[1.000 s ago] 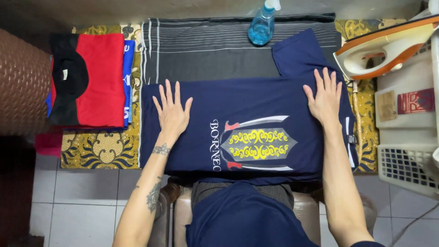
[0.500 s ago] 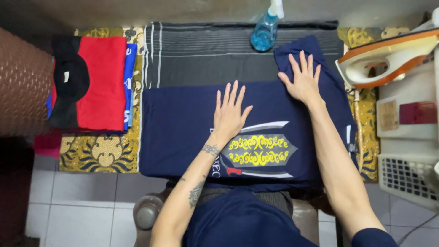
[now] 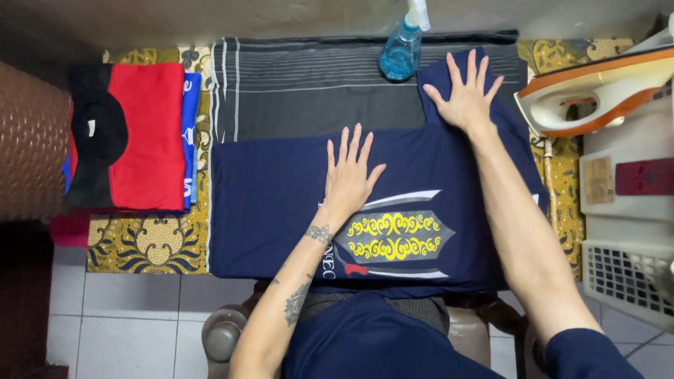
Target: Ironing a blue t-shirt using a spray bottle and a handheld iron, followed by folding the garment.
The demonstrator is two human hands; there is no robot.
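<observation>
Left hand (image 3: 349, 175) flat, fingers spread, palm down on the chest of the navy T-shirt (image 3: 281, 210), just above its yellow and grey print (image 3: 393, 235); no grip closed on anything, only pressure, likely to pin the cloth so that it does not creep. Right hand (image 3: 465, 97) likewise open and splayed, pressing the shirt's sleeve (image 3: 505, 119) at the far right corner, apparently flattening it against the surface. Shirt lying face up, spread wide across the dark striped cloth (image 3: 309, 91) that pads the counter, with the patterned gold fabric (image 3: 147, 242) showing underneath at both ends. Just beyond the right hand, a blue spray bottle (image 3: 401, 50) standing upright at the far edge, close enough to reach for dampening. Farther right, an orange and white iron (image 3: 597, 88) parked off the cloth on a white stand, away from the fabric, presumably to avoid scorching. Well to the left, a stack of folded shirts (image 3: 137, 137), red on top beside black, blue beneath, kept apart from the piece under the hands. Lower right, a white plastic basket (image 3: 625, 277).
</observation>
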